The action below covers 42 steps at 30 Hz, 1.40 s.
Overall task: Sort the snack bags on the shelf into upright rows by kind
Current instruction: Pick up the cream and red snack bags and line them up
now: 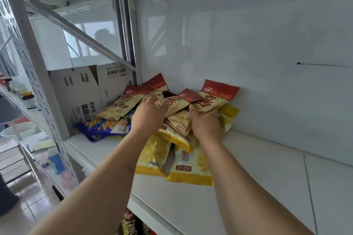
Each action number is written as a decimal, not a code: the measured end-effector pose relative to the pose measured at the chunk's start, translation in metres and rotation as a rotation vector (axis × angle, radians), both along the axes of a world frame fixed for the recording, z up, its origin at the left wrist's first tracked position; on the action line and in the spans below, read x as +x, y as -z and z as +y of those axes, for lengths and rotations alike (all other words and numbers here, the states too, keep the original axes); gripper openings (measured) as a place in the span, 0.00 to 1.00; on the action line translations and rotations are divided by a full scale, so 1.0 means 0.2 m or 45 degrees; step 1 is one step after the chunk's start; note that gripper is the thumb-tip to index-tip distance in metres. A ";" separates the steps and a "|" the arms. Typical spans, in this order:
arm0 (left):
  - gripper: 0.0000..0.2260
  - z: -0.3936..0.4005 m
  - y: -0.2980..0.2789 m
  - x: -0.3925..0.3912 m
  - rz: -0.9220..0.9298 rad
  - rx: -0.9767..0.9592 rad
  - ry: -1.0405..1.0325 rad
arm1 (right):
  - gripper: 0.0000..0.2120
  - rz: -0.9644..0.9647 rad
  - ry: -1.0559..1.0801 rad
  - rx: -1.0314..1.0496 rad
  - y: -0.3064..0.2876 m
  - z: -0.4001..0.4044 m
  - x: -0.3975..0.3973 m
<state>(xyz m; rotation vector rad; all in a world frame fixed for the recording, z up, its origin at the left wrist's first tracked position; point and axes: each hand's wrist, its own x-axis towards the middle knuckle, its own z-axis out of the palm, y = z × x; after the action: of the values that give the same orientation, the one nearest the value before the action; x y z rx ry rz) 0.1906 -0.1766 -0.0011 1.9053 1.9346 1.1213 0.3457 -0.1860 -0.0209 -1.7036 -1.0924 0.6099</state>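
Both bare hands reach into a heap of snack bags lying jumbled at the back left of the white metal shelf (257,177), against its glossy white back panel (248,53). The left hand (148,115) has its fingers curled round the lower part of a tan foil bag with a red top band (152,89), which tilts up toward the back panel. The right hand (205,122) grips a second tan bag with a red top marked MAJIANG (217,95), its fingers wrapped round the bag's bottom end, so that the bag leans up and to the right. Between the two hands a third tan and red bag (181,101) lies tilted on the heap. Another tan and red bag (118,107) lies flat to the left, over a blue and purple bag with a sunflower print (103,128). Nearer the shelf's front edge, yellow and cream bags (187,164) lie flat, overlapping, partly under the forearms. A white cardboard carton with printed lettering (84,97) stands in the left corner beside the heap
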 end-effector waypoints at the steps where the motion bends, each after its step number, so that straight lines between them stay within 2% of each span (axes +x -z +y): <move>1: 0.27 0.07 0.00 -0.03 0.012 -0.049 -0.004 | 0.40 0.007 0.019 -0.033 0.01 0.02 -0.02; 4: 0.30 0.23 0.00 -0.10 0.086 -0.247 0.024 | 0.39 0.097 0.072 -0.052 0.05 0.10 -0.06; 7: 0.24 0.37 0.01 -0.19 0.104 -0.353 0.146 | 0.37 0.131 0.165 -0.086 0.05 0.16 -0.10; 10: 0.29 0.46 -0.01 -0.26 0.389 -0.443 0.219 | 0.38 0.095 0.234 -0.101 0.05 0.19 -0.14; 12: 0.31 0.49 -0.04 -0.30 0.474 -0.469 0.267 | 0.35 0.100 0.265 -0.089 0.06 0.20 -0.17; 17: 0.31 0.54 -0.03 -0.34 0.469 -0.547 0.406 | 0.27 0.149 0.362 0.033 0.05 0.18 -0.21; 19: 0.31 0.53 -0.04 -0.35 0.454 -0.542 0.450 | 0.26 0.169 0.406 0.032 0.04 0.15 -0.21; 22: 0.37 0.50 -0.05 -0.35 0.280 -0.496 0.538 | 0.20 0.245 0.414 0.097 0.04 0.13 -0.19; 24: 0.37 0.47 -0.08 -0.35 0.121 -0.468 0.569 | 0.15 0.295 0.418 0.136 0.03 0.10 -0.16; 30: 0.16 0.30 -0.13 -0.31 -0.202 -0.407 0.744 | 0.06 0.534 0.365 0.270 -0.02 -0.08 0.01; 34: 0.07 0.13 -0.06 -0.16 -0.685 -0.598 0.939 | 0.07 0.566 0.378 0.322 -0.01 -0.29 0.18; 37: 0.08 -0.05 0.01 0.01 -0.949 -0.764 1.062 | 0.07 0.535 0.422 0.337 0.01 -0.50 0.33; 42: 0.10 -0.36 0.15 0.32 -1.087 -0.953 1.214 | 0.06 0.549 0.500 0.341 0.07 -0.87 0.60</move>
<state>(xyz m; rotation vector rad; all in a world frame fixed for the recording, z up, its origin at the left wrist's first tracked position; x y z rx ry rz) 0.2545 -0.2485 -0.0317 1.2799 0.6488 0.5836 0.4662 -0.3593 -0.0343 -1.4129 -0.4912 0.5186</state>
